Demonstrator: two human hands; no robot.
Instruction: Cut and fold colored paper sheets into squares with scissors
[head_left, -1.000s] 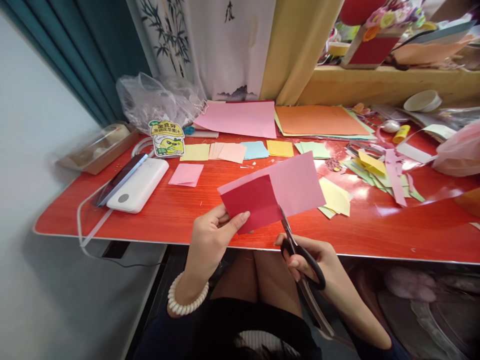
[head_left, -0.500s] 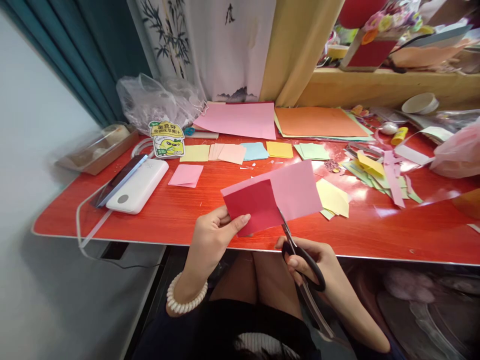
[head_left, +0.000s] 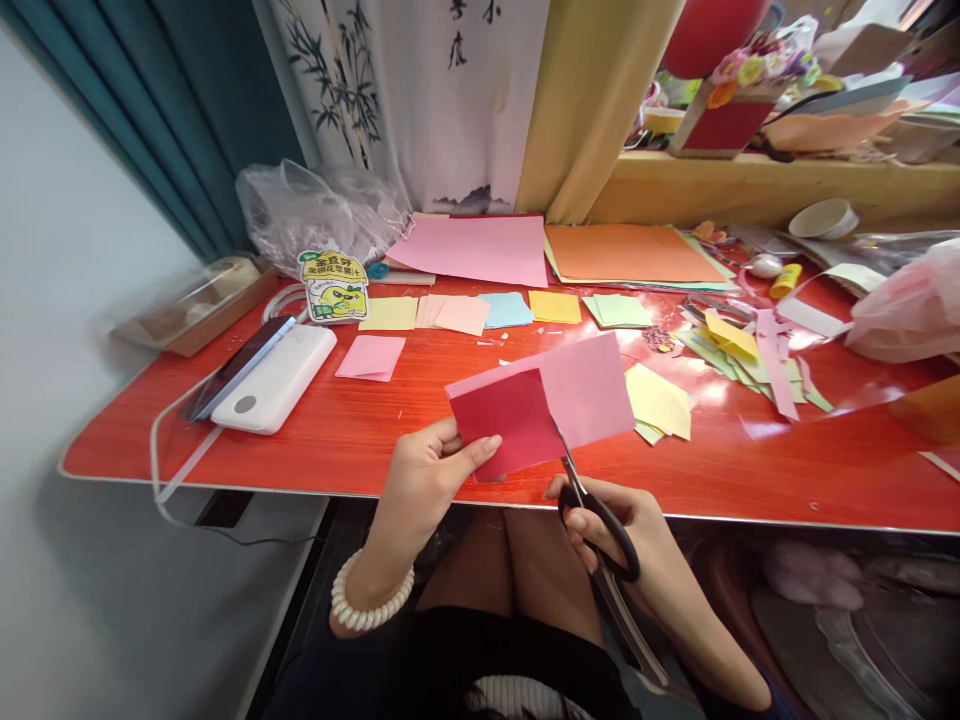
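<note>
My left hand (head_left: 431,470) pinches a dark pink paper square (head_left: 506,420) and a light pink sheet (head_left: 589,385) together, thumb on top. The square lies over the left part of the sheet, which sticks out to the right and along the top. In my right hand (head_left: 619,520) are scissors with black handles (head_left: 621,545), fingers through the loops. Their blades (head_left: 564,448) point up and away along the square's right edge, with the light pink sheet at the blades. How far the cut runs is hard to see. Both hands are above the table's front edge.
Small paper stacks in several colours, such as blue (head_left: 508,310) and pink (head_left: 370,358), lie across the red table (head_left: 420,400). Larger pink (head_left: 480,250) and orange sheets (head_left: 630,255) are behind. A white power bank (head_left: 277,385) sits left; paper scraps (head_left: 739,350) lie right.
The view has shifted slightly, so the table things appear a little lower. Both hands keep their grips, and the scissors stay at the square's right edge.
</note>
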